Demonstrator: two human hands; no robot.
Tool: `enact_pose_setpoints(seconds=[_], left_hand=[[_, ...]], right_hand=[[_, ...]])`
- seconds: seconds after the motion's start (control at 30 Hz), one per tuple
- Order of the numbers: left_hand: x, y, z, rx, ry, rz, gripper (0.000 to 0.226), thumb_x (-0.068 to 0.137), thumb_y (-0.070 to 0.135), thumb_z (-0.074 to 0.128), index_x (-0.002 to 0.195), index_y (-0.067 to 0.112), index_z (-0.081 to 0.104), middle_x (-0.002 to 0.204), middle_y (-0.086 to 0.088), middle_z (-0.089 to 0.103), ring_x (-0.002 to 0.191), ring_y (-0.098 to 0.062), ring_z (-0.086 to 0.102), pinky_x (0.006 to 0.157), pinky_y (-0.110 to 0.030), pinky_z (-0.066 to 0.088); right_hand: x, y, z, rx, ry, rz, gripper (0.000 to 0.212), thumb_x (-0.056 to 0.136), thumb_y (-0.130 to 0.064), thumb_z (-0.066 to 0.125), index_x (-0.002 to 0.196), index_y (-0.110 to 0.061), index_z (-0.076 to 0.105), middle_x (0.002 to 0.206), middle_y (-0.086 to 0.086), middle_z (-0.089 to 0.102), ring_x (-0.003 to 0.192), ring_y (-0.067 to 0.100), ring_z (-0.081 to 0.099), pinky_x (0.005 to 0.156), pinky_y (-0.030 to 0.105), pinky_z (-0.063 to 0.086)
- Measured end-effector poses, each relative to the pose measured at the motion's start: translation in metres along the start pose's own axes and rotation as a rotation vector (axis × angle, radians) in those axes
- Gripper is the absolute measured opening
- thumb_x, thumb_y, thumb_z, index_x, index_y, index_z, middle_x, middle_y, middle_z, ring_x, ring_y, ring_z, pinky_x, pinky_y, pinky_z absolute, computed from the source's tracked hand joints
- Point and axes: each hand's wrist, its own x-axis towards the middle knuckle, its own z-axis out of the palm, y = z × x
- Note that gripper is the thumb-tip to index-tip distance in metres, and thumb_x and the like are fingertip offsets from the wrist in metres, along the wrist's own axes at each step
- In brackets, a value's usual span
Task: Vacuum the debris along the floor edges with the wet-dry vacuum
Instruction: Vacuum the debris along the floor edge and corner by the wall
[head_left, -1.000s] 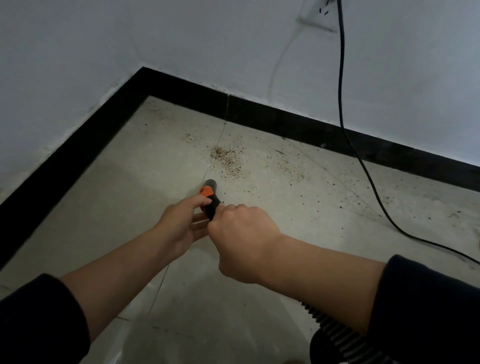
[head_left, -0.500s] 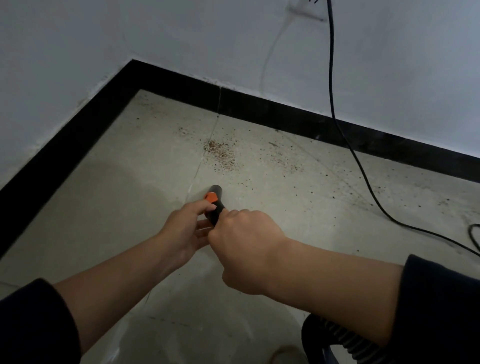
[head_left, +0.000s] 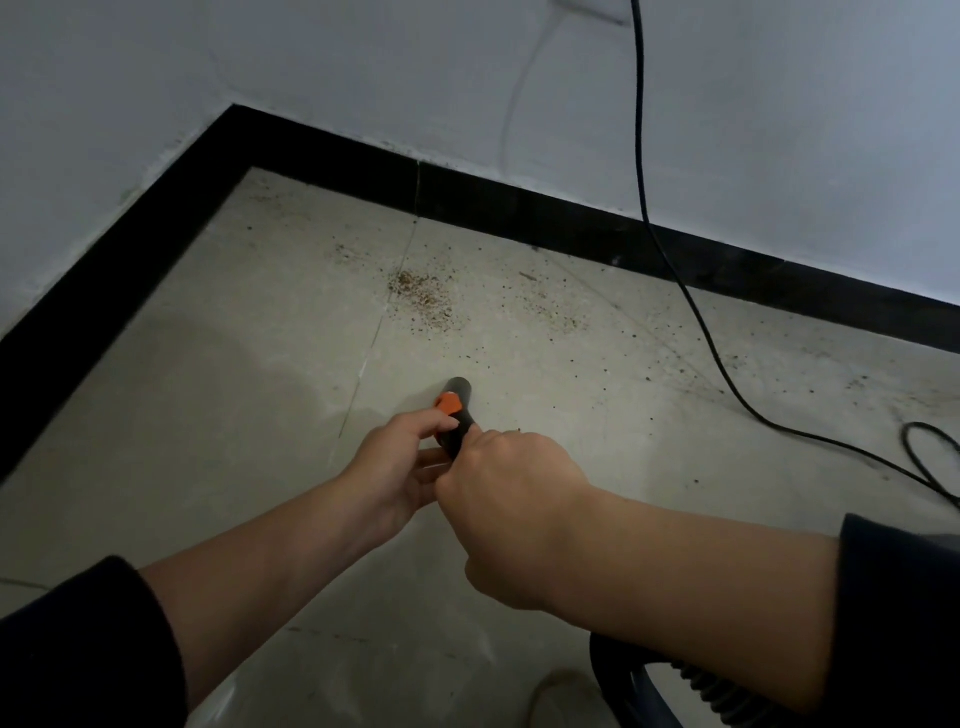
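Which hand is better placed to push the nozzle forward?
Likely right: the right hand wraps the nozzle from behind, aimed at the debris pile; the left hand only pinches its side.

The left sleeve (head_left: 88, 644) and right sleeve (head_left: 901, 618) are near-black cloth; left hand (head_left: 392, 470) and right hand (head_left: 514, 501) are bare.

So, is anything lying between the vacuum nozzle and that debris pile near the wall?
Nothing visible. Only bare tile with a few stray specks lies between the nozzle and the debris pile. The black cord trails across the floor to the right, clear of that line.
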Motion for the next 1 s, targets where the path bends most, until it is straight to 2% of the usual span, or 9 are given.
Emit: enact_pose_setpoints(seconds=[0.13,0.4,0.57,0.67,0.77,0.83,1.0], left_hand=[[-0.003,-0.003,-0.001,0.009,-0.016,-0.013,0.041,0.093,0.014,0.056,0.131,-0.001,0.052,0.077,-0.014,0.058,0.04,-0.014,0.055,0.034,-0.019,0.041],[0.005,0.0,0.008,-0.027,-0.034,-0.004,0.02,0.092,0.012,0.057,0.111,0.004,0.055,0.073,-0.014,0.059,0.035,-0.012,0.054,0.034,-0.017,0.039],[0.019,0.008,0.012,-0.054,-0.013,0.024,0.02,0.091,0.012,0.058,0.11,0.004,0.057,0.072,-0.013,0.06,0.036,-0.013,0.055,0.034,-0.017,0.039],[0.024,0.013,0.011,-0.049,-0.017,0.04,0.027,0.092,0.012,0.057,0.117,0.004,0.059,0.071,-0.013,0.059,0.035,-0.013,0.055,0.034,-0.016,0.038],[0.028,0.017,0.008,-0.053,-0.012,0.049,0.034,0.091,0.013,0.057,0.123,0.0,0.06,0.076,-0.012,0.06,0.039,-0.013,0.056,0.035,-0.017,0.04],[0.028,0.018,0.004,-0.063,-0.014,0.053,0.033,0.091,0.013,0.057,0.122,0.001,0.061,0.078,-0.012,0.061,0.041,-0.013,0.057,0.036,-0.017,0.041],[0.029,0.024,-0.009,-0.092,-0.014,0.073,0.021,0.091,0.012,0.055,0.11,0.005,0.06,0.077,-0.011,0.061,0.05,-0.015,0.058,0.038,-0.018,0.043]], right_hand=[[-0.004,-0.001,0.002,-0.006,-0.008,-0.01,0.039,0.09,-0.018,0.055,0.128,-0.007,0.05,0.122,0.02,0.049,0.099,0.033,0.057,0.082,0.045,0.055],[-0.001,0.005,0.003,-0.033,-0.022,0.03,0.038,0.089,-0.019,0.054,0.126,-0.008,0.049,0.125,0.02,0.048,0.098,0.033,0.057,0.082,0.044,0.055],[0.004,0.013,-0.003,-0.016,0.027,0.05,0.034,0.089,-0.019,0.051,0.122,-0.009,0.05,0.118,0.014,0.051,0.083,0.024,0.047,0.08,0.043,0.055],[0.011,0.014,-0.002,-0.039,0.05,0.071,0.037,0.09,-0.019,0.05,0.125,-0.008,0.051,0.126,0.018,0.048,0.094,0.029,0.056,0.08,0.043,0.055],[0.017,0.013,-0.002,-0.039,0.073,0.079,0.041,0.089,-0.02,0.051,0.128,-0.008,0.049,0.129,0.019,0.047,0.1,0.032,0.057,0.081,0.044,0.054],[0.02,0.013,-0.003,-0.031,0.084,0.075,0.043,0.089,-0.021,0.053,0.129,-0.008,0.049,0.132,0.02,0.045,0.102,0.032,0.056,0.081,0.044,0.054],[0.028,0.009,-0.008,-0.018,0.133,0.057,0.044,0.089,-0.021,0.052,0.13,-0.007,0.048,0.125,0.018,0.047,0.101,0.032,0.054,0.082,0.045,0.054]])
